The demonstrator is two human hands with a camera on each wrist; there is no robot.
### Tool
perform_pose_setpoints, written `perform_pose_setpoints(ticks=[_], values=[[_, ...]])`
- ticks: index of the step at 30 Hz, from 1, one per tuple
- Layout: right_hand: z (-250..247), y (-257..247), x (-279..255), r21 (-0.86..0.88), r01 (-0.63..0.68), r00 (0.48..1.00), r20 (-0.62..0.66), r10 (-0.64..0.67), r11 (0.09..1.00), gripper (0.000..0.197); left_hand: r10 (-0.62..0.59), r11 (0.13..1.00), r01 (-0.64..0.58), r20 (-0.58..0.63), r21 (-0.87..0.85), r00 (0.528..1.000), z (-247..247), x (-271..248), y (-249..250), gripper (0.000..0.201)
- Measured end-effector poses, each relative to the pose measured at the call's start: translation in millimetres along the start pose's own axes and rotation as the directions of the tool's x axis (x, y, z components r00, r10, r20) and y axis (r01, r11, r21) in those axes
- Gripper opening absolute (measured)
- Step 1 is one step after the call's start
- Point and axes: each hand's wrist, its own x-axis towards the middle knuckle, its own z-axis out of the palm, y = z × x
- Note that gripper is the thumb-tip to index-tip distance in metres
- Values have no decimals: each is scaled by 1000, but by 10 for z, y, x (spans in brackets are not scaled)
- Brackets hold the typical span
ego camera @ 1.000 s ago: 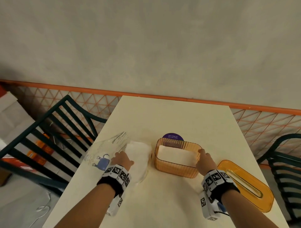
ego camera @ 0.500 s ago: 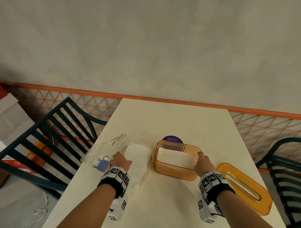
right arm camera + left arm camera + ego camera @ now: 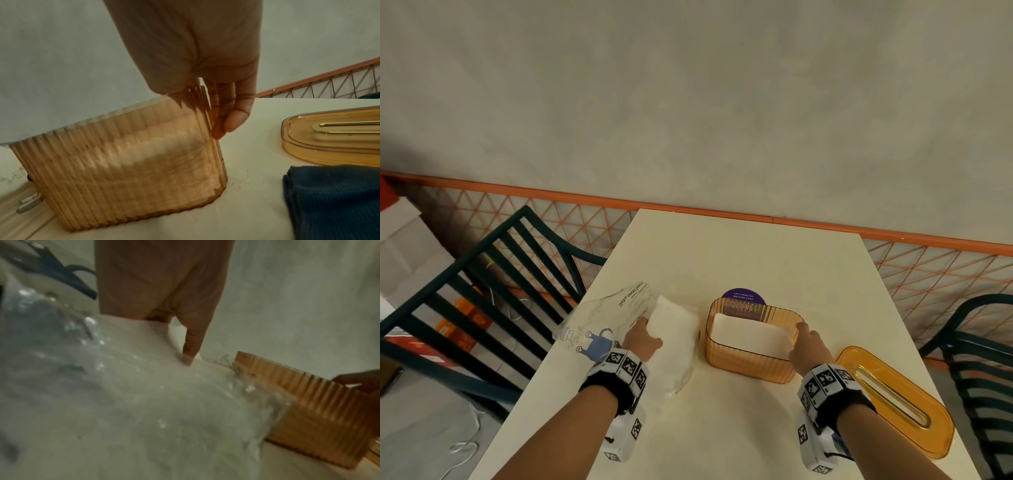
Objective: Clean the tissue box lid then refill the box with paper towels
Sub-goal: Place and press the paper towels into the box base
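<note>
An orange ribbed tissue box stands open in the middle of the table with white paper towels inside. My right hand grips its right end wall, thumb inside, fingers outside. My left hand holds the left edge of a white paper towel stack that lies half out of its clear plastic wrapper; a digit lies on top, the others are hidden behind the stack. The orange lid lies flat to the right.
A folded blue cloth lies near the table's front right, beside the lid. A round purple sticker shows behind the box. Dark green chairs flank the cream table. An orange mesh fence runs behind.
Both hands keep the same holds on the paper towel stack and the box; only the head view has shifted slightly.
</note>
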Motion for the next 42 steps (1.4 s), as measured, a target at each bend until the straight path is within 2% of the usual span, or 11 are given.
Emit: perform_pose_setpoints(ticks=[4, 7, 11, 15, 20, 24, 27, 32, 37, 39, 42], values=[[-91, 21, -6, -14, 39, 999, 33, -39, 999, 55, 64, 988, -53, 72, -142, 995, -202, -62, 4, 50], [-267, -99, -57, -39, 227, 959, -167, -230, 973, 47, 150, 934, -112, 87, -340, 985, -409, -187, 43, 43], [-414, -603, -258, 275, 488, 871, -212, -443, 829, 61, 203, 759, -124, 51, -639, 978, -591, -391, 130, 43], [-200, -1141, -475, 594, 384, 824, 125, -553, 707, 86, 228, 651, -152, 0, -744, 974, -633, -509, 183, 38], [147, -1478, -512, 776, 307, 811, 90, -578, 551, 41, 216, 665, -140, 10, -734, 976, -611, -549, 84, 39], [315, -1509, -477, 638, 412, 805, 79, -588, 650, 32, 180, 725, -118, 22, -679, 983, -548, -562, -30, 54], [409, -1486, -458, 615, 368, 811, 155, -564, 698, 40, 137, 801, -106, 8, -589, 991, -518, -600, -30, 30], [180, -1623, -509, 540, 497, 785, 53, -617, 679, 50, 158, 819, -142, -20, -556, 987, -537, -534, 7, 41], [-311, -1845, -528, -29, 832, 554, 38, -831, 554, 41, 277, 896, -260, -4, -359, 961, -655, -474, 142, 21], [-399, -1893, -498, -24, 829, 557, 135, -820, 559, 13, 311, 899, -290, 12, -328, 950, -714, -485, 192, 24], [-471, -1838, -408, 253, 706, 661, 101, -743, 662, 18, 316, 858, -264, 49, -440, 947, -831, -474, 137, 25]])
